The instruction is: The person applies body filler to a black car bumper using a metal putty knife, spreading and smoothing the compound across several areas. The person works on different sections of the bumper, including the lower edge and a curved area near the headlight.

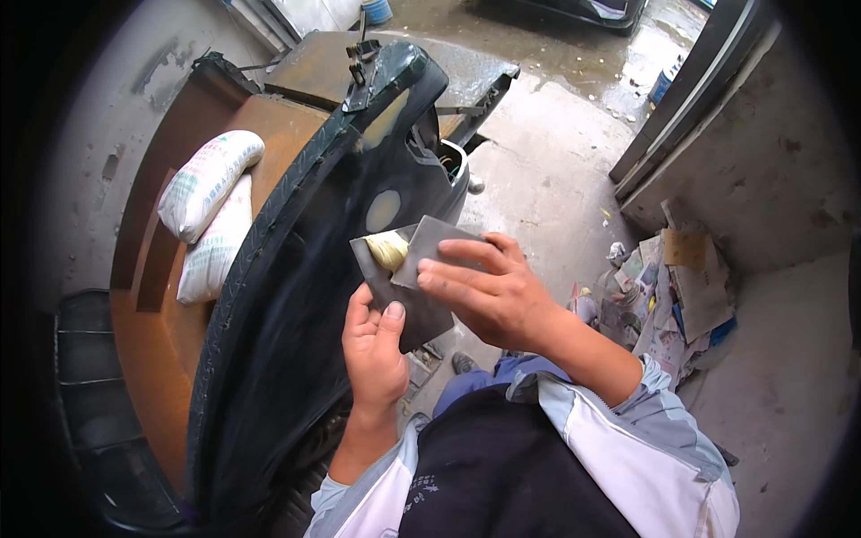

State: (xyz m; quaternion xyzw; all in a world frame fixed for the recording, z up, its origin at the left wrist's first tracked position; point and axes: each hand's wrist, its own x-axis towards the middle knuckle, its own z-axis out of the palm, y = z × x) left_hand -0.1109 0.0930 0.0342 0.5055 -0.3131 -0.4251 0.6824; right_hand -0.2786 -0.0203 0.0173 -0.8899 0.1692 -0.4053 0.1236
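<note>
My left hand (pixel 375 354) grips a dark, flat filler spreader (pixel 411 312) from below, thumb on its face. A lump of pale yellow body filler (pixel 387 251) sits near the upper corner of that spreader. In my right hand (pixel 498 291) is a second, grey spreader (pixel 429 238), its fingers stretched across the top face. This one overlaps the first, and its edge lies against the filler. Just left of my hands stands a large dark car bumper (pixel 291 260) with pale smoothed patches, one of them an oval spot (pixel 383 211). The thumb of my right hand is hidden.
Two white printed sacks (pixel 211 184) lie on a rusty brown metal surface (pixel 269 125) behind the bumper. Crumpled paper and plastic rubbish (pixel 664 296) is heaped against the right wall (pixel 780 332). A blue tub (pixel 662 87) stands by the doorway, with a car (pixel 592 11) beyond.
</note>
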